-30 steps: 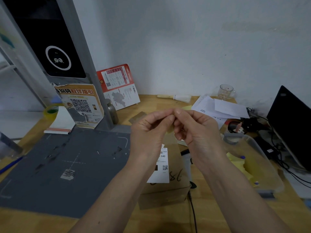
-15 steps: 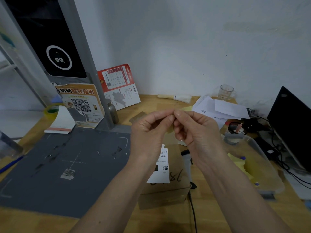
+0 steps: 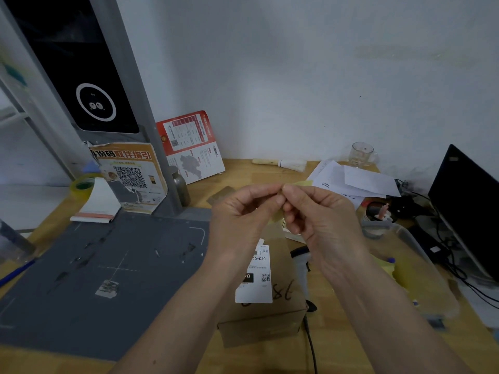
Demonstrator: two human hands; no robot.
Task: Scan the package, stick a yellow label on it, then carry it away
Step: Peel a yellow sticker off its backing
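A brown cardboard package [image 3: 280, 317] with a white shipping label [image 3: 256, 276] on top lies on the wooden desk below my hands. My left hand [image 3: 243, 217] and my right hand [image 3: 321, 217] are raised above it, fingertips pinched together on a small yellow label [image 3: 301, 183], whose edge pokes out past my right fingers. Most of the label is hidden between my fingers. A black handheld scanner [image 3: 302, 255] lies just right of the package, partly hidden by my right wrist.
A grey scanning mat [image 3: 94, 265] and a tall scanner stand [image 3: 81, 76] fill the left. A clear plastic tray [image 3: 421, 276] with yellow labels sits at right, beside a black monitor [image 3: 469, 201], cables and papers [image 3: 353, 179]. A glass mug [image 3: 361, 153] stands at the back.
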